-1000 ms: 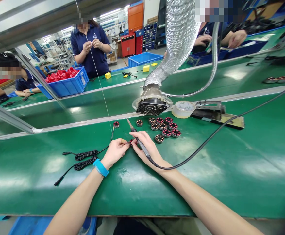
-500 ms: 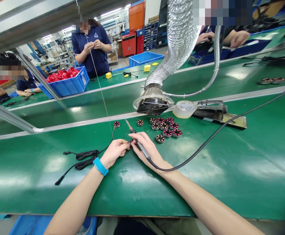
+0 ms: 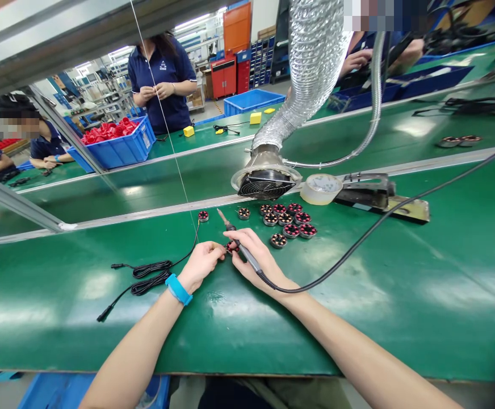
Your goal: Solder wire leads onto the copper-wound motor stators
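Note:
My right hand [image 3: 259,257] is closed around a soldering iron [image 3: 250,258], its tip aimed up and away to the left. The same hand's thumb and fingertip are at a small motor stator [image 3: 231,246] with red windings. From the other side my left hand [image 3: 202,264], a blue band on its wrist, pinches at that stator's edge; what is between its fingertips is too small to make out. Coiled black cables [image 3: 151,270] lie left of it, with one lead running up to another red-wound stator [image 3: 203,216].
Several stators [image 3: 285,219] sit grouped beyond my right hand. Above them hangs a fume extractor hood [image 3: 267,176] on a foil duct. A tape roll [image 3: 321,189] and a metal holder [image 3: 384,196] stand to the right. Co-workers are across the line, near a blue bin [image 3: 120,150].
My hands have shifted very slightly, and more of the red-wound stator shows between them. The soldering iron stays in my right hand. A co-worker across the line has lowered their hands.

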The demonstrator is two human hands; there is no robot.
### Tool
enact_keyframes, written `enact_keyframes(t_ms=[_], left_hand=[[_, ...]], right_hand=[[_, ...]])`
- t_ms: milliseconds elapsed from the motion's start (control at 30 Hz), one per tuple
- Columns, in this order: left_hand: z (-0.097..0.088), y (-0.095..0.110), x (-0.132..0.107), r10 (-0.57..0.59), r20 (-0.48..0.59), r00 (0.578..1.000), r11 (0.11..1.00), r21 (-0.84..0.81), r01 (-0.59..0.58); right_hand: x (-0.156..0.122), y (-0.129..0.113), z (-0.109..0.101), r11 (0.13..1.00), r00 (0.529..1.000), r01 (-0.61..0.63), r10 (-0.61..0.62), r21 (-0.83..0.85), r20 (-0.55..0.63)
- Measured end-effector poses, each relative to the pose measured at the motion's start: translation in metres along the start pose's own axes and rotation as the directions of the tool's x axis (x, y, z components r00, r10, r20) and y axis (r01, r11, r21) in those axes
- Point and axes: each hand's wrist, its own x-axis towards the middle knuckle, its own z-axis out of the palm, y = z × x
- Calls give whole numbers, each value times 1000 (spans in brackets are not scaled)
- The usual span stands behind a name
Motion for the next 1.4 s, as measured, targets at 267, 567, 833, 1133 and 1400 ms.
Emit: enact_keyframes(t_ms=[267,567,833,1133,1400], left_hand=[[1,2,-1,13,0,1000,1000,6,-13],[2,2,-1,7,-7,1000,1000,10,-7],[1,1,-1,4,10,1000,1000,17,-5],[2,4,-4,0,19,1000,999,41,-1],[3,4,-5,15,9,1000,997,75,-15]], right_hand=[[-2,2,0,1000,1000,-26,26,7,15],[-1,4,8,988,979,-143,150,58,-136],[4,-5,2,986,969,-153,163,66,-187],[9,-22,-18,980,827,-194,140,-44,-545],[2,-26,-16,996,884,-80,51,-42,-465]])
